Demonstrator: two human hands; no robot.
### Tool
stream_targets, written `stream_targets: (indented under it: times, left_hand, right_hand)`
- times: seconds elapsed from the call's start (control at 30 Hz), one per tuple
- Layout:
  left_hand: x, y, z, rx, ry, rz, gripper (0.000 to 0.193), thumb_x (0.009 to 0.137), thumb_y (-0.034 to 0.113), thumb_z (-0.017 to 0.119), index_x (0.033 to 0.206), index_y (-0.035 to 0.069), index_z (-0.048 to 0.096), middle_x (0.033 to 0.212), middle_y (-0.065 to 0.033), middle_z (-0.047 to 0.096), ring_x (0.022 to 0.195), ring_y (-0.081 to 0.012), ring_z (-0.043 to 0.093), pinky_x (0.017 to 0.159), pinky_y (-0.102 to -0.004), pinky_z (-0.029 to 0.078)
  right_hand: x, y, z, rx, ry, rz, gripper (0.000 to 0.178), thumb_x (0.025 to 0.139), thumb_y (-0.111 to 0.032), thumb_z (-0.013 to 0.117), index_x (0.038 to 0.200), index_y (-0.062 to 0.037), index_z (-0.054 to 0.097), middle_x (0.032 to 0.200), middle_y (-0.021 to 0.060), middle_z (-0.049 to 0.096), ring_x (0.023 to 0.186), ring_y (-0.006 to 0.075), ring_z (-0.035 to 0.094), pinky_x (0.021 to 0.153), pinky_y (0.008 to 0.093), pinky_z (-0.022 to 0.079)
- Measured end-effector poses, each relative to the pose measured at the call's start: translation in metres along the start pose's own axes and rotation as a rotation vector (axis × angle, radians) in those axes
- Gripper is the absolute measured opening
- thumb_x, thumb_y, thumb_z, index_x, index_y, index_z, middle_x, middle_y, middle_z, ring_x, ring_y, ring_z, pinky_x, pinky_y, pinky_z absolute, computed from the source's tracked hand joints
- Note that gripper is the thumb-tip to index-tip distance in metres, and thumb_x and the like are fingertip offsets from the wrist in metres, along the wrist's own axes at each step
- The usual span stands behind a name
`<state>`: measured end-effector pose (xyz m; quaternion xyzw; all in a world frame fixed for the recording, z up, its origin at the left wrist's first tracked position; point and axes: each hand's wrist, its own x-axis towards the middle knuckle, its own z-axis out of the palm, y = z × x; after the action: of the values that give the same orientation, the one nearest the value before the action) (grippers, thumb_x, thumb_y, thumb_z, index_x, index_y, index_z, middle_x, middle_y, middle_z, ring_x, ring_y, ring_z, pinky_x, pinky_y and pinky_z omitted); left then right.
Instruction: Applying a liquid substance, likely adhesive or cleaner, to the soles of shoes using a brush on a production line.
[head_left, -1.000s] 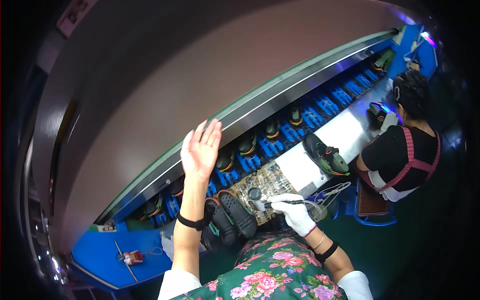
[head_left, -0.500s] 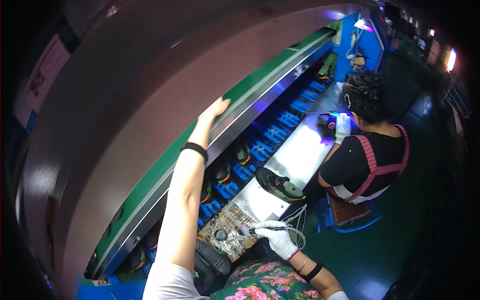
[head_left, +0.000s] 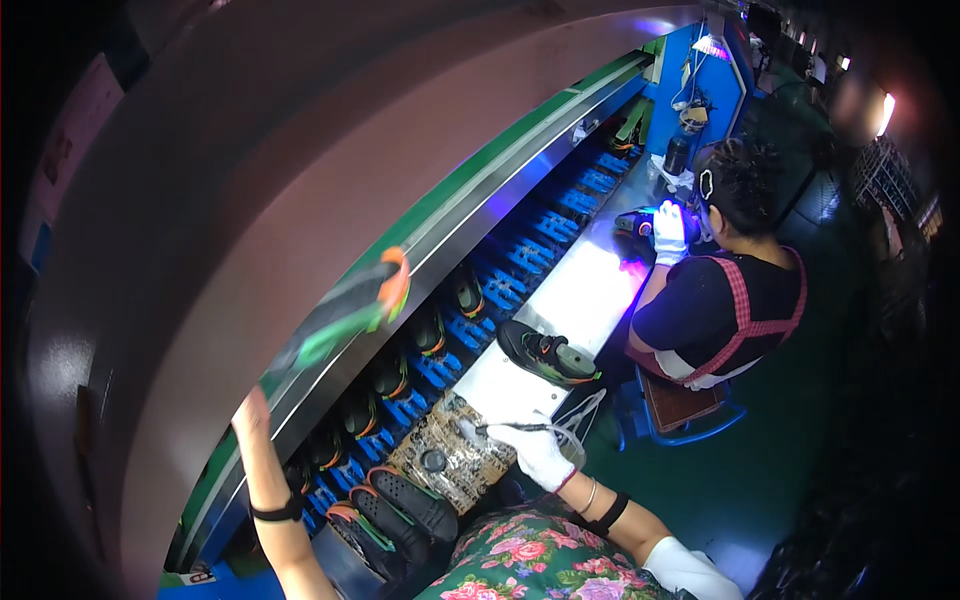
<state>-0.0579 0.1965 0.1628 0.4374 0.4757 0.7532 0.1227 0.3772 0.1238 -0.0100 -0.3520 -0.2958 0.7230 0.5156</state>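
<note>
My bare left hand (head_left: pixel 252 412) is at the green conveyor belt's edge, closed at the near end of a dark shoe (head_left: pixel 350 310) with green and orange trim. The shoe is smeared by motion and slants up over the metal rail; my fingers are partly hidden. In a white glove, my right hand (head_left: pixel 540 455) grips a thin dark-handled brush (head_left: pixel 478 430) with a pale tube trailing from it. The brush tip hovers over or touches a stained, glue-crusted board (head_left: pixel 465 465); which, I cannot tell. A black-and-green shoe (head_left: pixel 545 353) lies on the white worktop just beyond.
Several dark soles (head_left: pixel 395 505) lie by my lap. Shoes stand in a row among blue holders (head_left: pixel 465 330) under the belt rail. At right a co-worker (head_left: pixel 735 290) sits on a blue-framed stool, gloved hands on a shoe (head_left: pixel 632 232) under purple light. A large curved housing (head_left: pixel 250 250) overhangs the belt.
My left hand has come back along the belt toward me and left, and a shoe now shows at it. My right hand with the brush has shifted slightly left. The view has moved too.
</note>
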Motion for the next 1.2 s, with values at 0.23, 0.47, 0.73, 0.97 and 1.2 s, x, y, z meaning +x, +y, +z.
stream_targets:
  times: [0.23,0.47,0.73,0.97,1.2]
  left_hand:
    - [-0.085,0.071,-0.090,-0.045,-0.016,-0.387,0.051,0.101,0.033,0.054,0.142,0.003,0.051,0.123,-0.0201,0.068,0.107,-0.0256,0.068,0.093,-0.0416,0.058]
    - [-0.204,-0.024,-0.134,-0.129,-0.362,-1.006,0.040,0.100,0.038,0.061,0.119,0.003,0.068,0.108,-0.0123,0.075,0.094,-0.0189,0.071,0.088,-0.0342,0.057]
    - [-0.314,-0.005,-0.115,-0.792,-0.189,-1.484,0.116,0.086,0.091,0.038,0.157,-0.002,0.038,0.157,-0.0262,0.045,0.139,-0.0395,0.051,0.118,-0.0527,0.039]
    - [-0.342,0.017,-0.130,-1.278,-0.284,-1.439,0.126,0.079,0.101,0.021,0.153,0.002,0.043,0.134,-0.0319,0.060,0.118,-0.0469,0.064,0.107,-0.0585,0.048]
    - [-0.306,0.040,-0.100,-1.204,0.104,-1.287,0.103,0.089,0.092,0.027,0.146,0.011,0.053,0.129,-0.0123,0.067,0.117,-0.0294,0.066,0.104,-0.0475,0.053]
  right_hand:
    - [-0.023,-0.006,0.059,-0.381,-0.101,-0.278,0.026,0.094,0.006,0.062,0.117,0.0030,0.073,0.110,0.0149,0.077,0.095,0.0242,0.075,0.085,0.0329,0.059]
    - [-0.071,0.004,0.151,-0.731,-0.427,-0.557,0.028,0.097,0.002,0.065,0.125,0.0054,0.069,0.128,0.0143,0.071,0.115,0.0192,0.068,0.103,0.0315,0.053]
    - [-0.071,0.053,0.177,-0.630,-0.412,-0.506,0.020,0.089,0.003,0.074,0.109,0.0023,0.077,0.108,0.0106,0.077,0.099,0.0173,0.073,0.090,0.0311,0.058]
    - [-0.093,0.047,0.186,-0.487,-0.298,0.054,0.025,0.086,-0.001,0.077,0.111,0.0038,0.077,0.092,0.0073,0.076,0.073,0.0107,0.070,0.066,0.0247,0.057]
    - [-0.085,0.042,0.205,-0.822,-0.468,-0.770,0.023,0.080,0.001,0.078,0.103,-0.0011,0.078,0.101,0.0146,0.078,0.088,0.0254,0.074,0.077,0.0354,0.060]
